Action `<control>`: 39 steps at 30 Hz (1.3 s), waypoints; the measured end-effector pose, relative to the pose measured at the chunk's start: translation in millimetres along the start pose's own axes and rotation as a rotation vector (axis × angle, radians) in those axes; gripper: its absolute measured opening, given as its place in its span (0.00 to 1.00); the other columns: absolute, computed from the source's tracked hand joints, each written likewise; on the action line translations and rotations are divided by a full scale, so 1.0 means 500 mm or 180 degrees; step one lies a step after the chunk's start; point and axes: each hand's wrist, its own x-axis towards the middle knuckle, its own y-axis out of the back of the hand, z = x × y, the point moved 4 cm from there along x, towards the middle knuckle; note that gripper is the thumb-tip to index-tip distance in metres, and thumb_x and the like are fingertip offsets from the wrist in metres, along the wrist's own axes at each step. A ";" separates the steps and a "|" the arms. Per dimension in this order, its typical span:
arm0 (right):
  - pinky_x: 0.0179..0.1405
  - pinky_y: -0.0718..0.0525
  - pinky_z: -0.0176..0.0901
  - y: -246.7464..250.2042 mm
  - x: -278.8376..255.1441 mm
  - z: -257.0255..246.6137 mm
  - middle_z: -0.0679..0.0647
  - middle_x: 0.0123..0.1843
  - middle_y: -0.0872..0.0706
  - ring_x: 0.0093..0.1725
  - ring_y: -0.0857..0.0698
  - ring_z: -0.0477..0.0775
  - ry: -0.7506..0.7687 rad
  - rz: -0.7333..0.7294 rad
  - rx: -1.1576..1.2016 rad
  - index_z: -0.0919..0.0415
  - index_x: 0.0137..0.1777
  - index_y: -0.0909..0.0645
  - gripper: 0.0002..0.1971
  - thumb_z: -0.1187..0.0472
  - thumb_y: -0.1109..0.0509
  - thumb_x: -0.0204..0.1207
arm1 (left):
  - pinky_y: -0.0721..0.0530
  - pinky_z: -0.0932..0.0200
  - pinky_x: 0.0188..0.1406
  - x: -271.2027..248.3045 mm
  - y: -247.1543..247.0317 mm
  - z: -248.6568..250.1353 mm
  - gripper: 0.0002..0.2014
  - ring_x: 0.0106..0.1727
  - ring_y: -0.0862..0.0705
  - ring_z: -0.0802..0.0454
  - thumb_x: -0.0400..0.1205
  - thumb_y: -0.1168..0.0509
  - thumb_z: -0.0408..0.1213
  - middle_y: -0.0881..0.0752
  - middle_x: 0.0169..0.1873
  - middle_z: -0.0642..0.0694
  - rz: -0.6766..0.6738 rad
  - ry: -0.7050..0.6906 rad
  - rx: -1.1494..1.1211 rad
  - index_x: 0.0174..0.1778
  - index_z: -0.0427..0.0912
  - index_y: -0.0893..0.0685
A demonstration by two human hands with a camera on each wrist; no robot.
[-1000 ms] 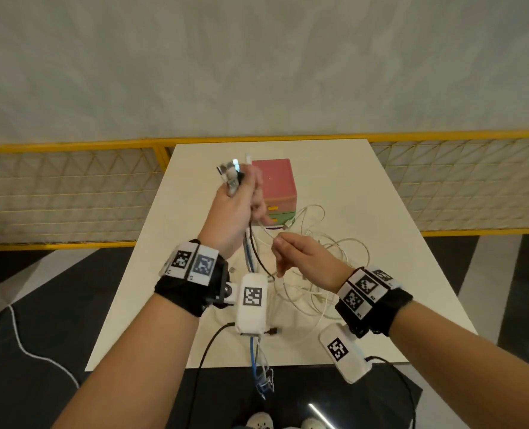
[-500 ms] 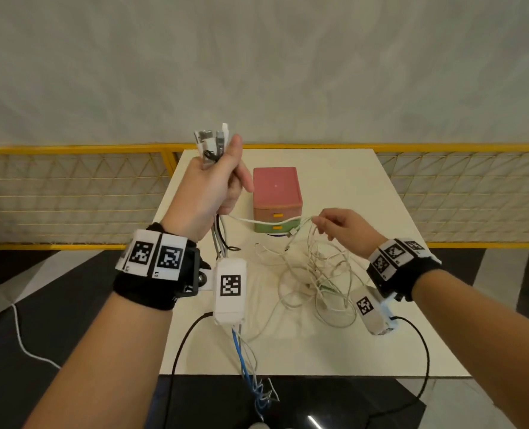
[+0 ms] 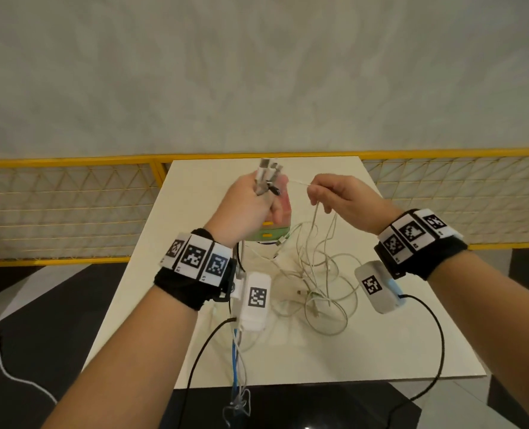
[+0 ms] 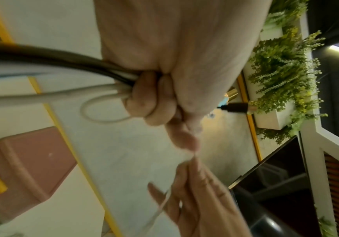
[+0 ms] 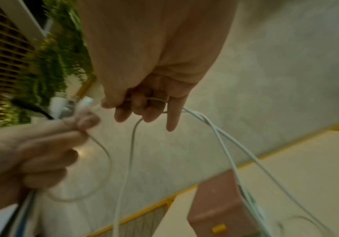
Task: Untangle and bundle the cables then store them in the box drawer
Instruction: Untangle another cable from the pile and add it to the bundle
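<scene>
1. Gathering cable ends is the step in hand: the left hand (image 3: 251,209) is raised above the bench (image 3: 151,274), its fingers (image 4: 150,99) curled tight round a bunch of cables (image 4: 63,64) whose plugs (image 3: 268,173) stick up out of the fist.
2. The right hand (image 3: 340,199), just beside it, pinches one thin white cable (image 3: 299,182) between thumb and fingertips; more white strands hang down over its other fingers (image 5: 144,110).
3. Most of the white cables (image 3: 316,286) lie in a loose tangle on the middle of the bench, trailing up to the right hand.
4. The pink box (image 5: 219,203) with yellow drawer handles (image 3: 267,234) stands toward the far edge, partly hidden behind the left hand; both visible drawers look closed.
5. Next, probably, this strand's end goes into the left fist; crossing loops below may snag.
</scene>
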 end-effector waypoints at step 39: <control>0.43 0.24 0.36 -0.006 0.029 0.032 0.50 0.35 0.21 0.38 0.19 0.52 0.0196 -0.0061 -0.0477 0.58 0.40 0.27 0.15 0.55 0.48 0.86 | 0.23 0.72 0.26 0.015 -0.013 0.041 0.17 0.20 0.20 0.67 0.83 0.39 0.28 0.18 0.25 0.57 0.0446 -0.0443 0.0313 0.34 0.55 0.21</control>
